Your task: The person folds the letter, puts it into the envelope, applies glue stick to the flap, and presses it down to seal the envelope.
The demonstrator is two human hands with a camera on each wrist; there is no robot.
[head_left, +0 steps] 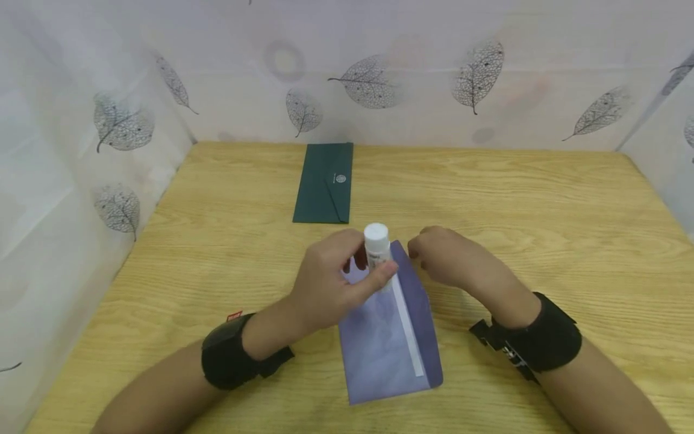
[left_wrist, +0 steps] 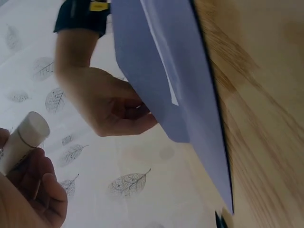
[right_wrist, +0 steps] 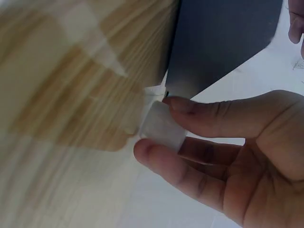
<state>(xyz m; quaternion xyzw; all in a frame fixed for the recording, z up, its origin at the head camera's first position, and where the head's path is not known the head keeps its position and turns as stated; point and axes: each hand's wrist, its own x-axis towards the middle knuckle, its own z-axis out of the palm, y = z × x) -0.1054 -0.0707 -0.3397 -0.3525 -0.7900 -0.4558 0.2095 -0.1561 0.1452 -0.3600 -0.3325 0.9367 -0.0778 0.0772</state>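
Note:
My left hand (head_left: 331, 280) grips a white glue stick (head_left: 377, 241) between thumb and fingers, its wide white end up, above a purple envelope (head_left: 374, 349). The envelope lies with its darker flap folded out to the right and a white strip running along the fold. Beside the flap's far end is my right hand (head_left: 452, 259). In the right wrist view its thumb and fingers pinch a small white cap (right_wrist: 164, 127), low over the table. That cap is hidden behind the hand in the head view. The left wrist view shows the glue stick's round end tilted up.
A dark green envelope (head_left: 325, 187) with a small round pale mark lies farther back, left of centre. Leaf-patterned cloth (head_left: 379, 108) hangs around the back and sides of the wooden table (head_left: 520, 211). Black bands (head_left: 537, 331) are strapped to both wrists.

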